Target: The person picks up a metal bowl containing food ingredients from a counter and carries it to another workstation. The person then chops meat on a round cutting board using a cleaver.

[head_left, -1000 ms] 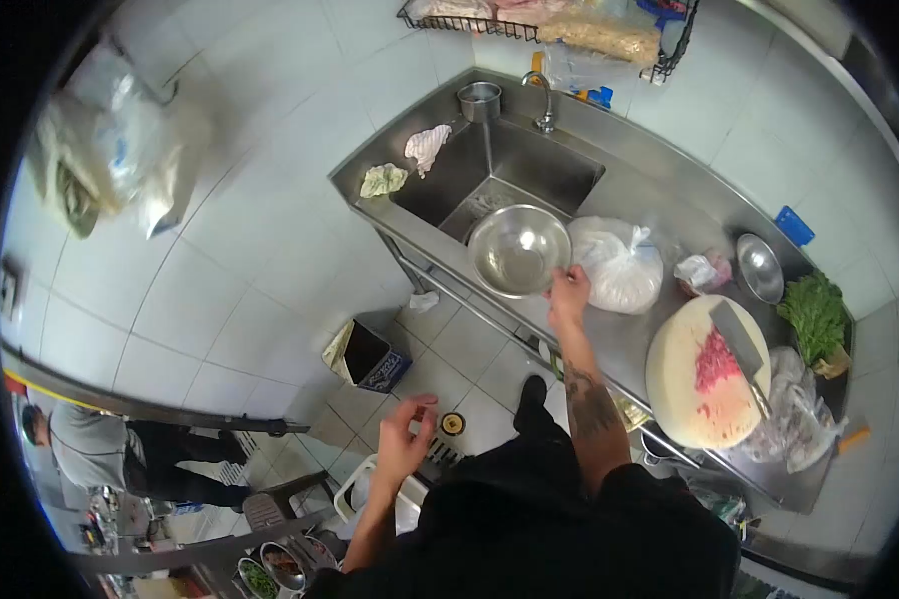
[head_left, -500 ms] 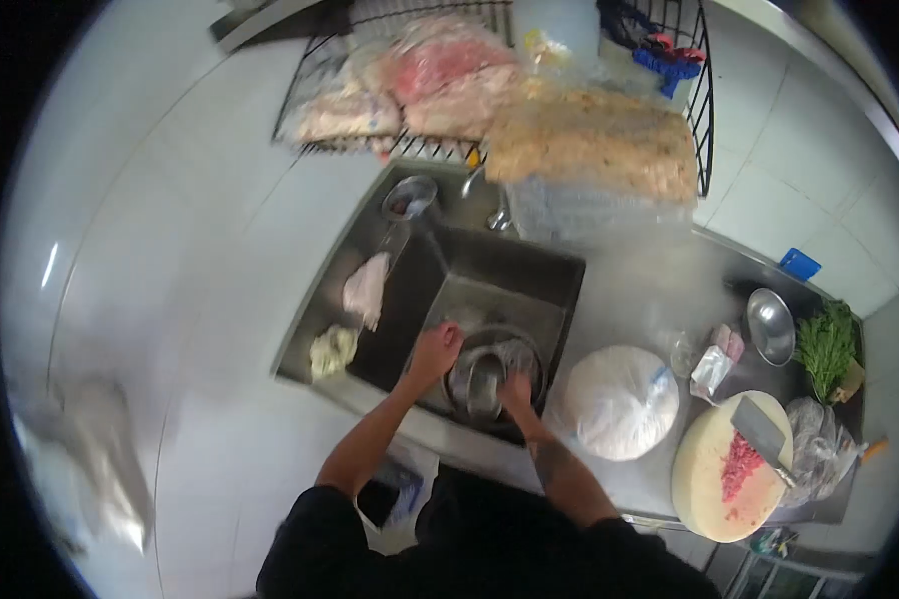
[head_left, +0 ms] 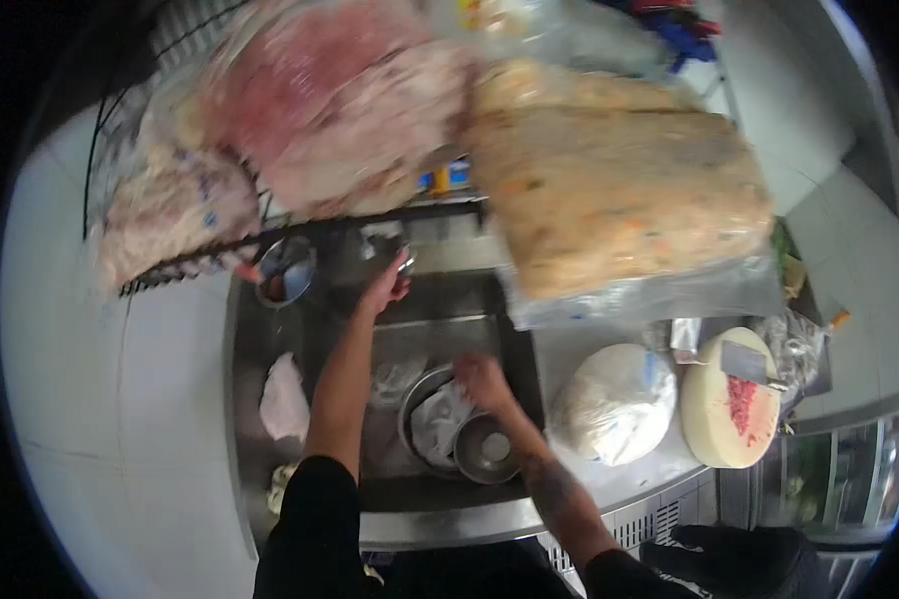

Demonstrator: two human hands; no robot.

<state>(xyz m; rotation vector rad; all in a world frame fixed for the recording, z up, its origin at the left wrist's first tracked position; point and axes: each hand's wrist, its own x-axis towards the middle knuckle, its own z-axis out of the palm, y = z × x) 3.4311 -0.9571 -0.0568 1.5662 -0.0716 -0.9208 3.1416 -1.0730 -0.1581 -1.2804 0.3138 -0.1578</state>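
My left hand reaches to the back of the sink, its fingers closed around the metal tap under the rack. Over the round metal basin in the sink hovers my right hand, smeared by motion, so its fingers are unclear. Something whitish lies inside that basin. A small metal bowl rests at its right rim, below my right hand. Left of the basin is a clear plastic bag on the sink floor.
A wire rack overhead bears bagged meat and a large bagged brownish slab. Left on the sink's ledge lies a pale piece of meat. At right stand a white bagged bundle and a round chopping board with cleaver.
My left hand has left the basin and moved up to the tap. My right hand has shifted off the small bowl, which now sits at the basin's right. The view has moved closer to the rack.
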